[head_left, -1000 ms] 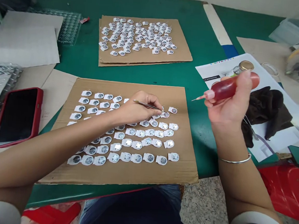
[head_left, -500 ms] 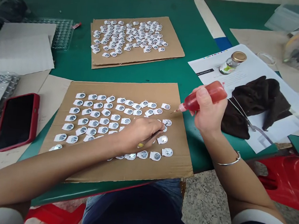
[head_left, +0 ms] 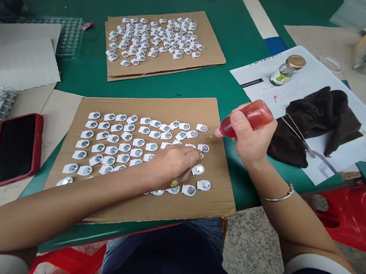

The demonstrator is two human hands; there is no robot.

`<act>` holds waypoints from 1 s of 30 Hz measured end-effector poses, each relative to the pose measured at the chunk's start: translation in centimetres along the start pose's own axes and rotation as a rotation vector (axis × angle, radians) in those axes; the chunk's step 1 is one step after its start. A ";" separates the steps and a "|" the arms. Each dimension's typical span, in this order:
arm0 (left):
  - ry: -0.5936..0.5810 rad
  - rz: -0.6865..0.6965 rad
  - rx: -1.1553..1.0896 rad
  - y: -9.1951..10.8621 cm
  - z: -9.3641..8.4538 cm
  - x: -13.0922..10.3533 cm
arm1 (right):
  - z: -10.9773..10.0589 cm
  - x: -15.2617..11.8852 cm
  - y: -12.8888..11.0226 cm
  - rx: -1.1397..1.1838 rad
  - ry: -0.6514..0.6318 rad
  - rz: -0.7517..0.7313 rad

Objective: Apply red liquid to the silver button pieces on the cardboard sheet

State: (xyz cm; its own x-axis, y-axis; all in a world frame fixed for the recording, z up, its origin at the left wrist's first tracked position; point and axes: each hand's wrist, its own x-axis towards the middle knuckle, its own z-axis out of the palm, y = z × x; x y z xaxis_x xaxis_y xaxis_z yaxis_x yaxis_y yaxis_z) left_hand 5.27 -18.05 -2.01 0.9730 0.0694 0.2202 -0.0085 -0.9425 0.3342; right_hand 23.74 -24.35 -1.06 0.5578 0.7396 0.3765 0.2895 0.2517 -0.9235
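My left hand reaches across the lower cardboard sheet, its fingers closed round a thin dark pointed tool with a yellow spot, perhaps tweezers. The tool's tip meets a small white tag with a round silver centre near the sheet's right side. Rows of similar tags cover the sheet, some hidden under my left hand and forearm. My right hand grips a squeeze bottle of red liquid, tilted down to the left. Its fine nozzle points over the cardboard, apart from the tags.
Farther back, another cardboard stack carries many more tags. A red-cased phone lies at left. On the right, a lidded glass jar, dark cloth and a thin metal tool rest on printed paper.
My left hand has rolled slightly, and the tool in it now shows less. The bottle in my right hand has shifted a little left. The view has moved slightly.
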 end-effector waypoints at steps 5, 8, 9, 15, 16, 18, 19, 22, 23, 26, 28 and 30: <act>-0.053 0.090 0.209 1.2 -0.2 0.6 | 0.2 -0.6 0.0 -0.072 -0.114 0.089; -0.020 0.179 0.396 2.4 -0.1 1.0 | 0.4 -0.9 0.0 -0.156 -0.173 0.121; -0.004 0.202 0.451 2.7 0.0 1.1 | 0.4 -0.9 0.0 -0.181 -0.190 0.127; 0.034 0.277 0.588 3.4 0.2 1.1 | 0.4 -1.0 0.3 -0.226 -0.253 0.119; 0.040 0.275 0.585 3.4 0.2 1.1 | 0.3 -0.9 0.4 -0.234 -0.255 0.108; 0.048 0.273 0.577 3.4 0.2 1.1 | 0.3 -0.9 0.5 -0.254 -0.253 0.080; 0.048 0.271 0.574 3.3 0.2 1.1 | 0.3 -0.8 0.6 -0.265 -0.247 0.067; 0.053 0.269 0.570 3.3 0.2 1.1 | 0.3 -0.8 0.6 -0.290 -0.223 0.045; 0.056 0.268 0.569 3.3 0.2 1.1 | 0.3 -0.8 0.6 -0.291 -0.225 0.040; 0.061 0.264 0.567 3.3 0.2 1.1 | 0.4 -0.8 0.6 -0.271 -0.256 0.040; 0.052 0.264 0.569 3.3 0.1 1.1 | 0.4 -0.8 0.6 -0.259 -0.262 0.046; 0.045 0.267 0.572 3.3 0.1 1.1 | 0.5 -0.8 0.7 -0.261 -0.253 0.046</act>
State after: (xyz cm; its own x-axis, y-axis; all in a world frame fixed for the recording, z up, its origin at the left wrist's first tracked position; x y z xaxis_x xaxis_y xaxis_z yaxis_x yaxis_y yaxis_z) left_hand 6.33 -21.16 -0.79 0.9437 -0.1899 0.2708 -0.1125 -0.9541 -0.2774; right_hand 23.12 -24.49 -2.00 0.3742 0.8857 0.2749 0.4758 0.0710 -0.8767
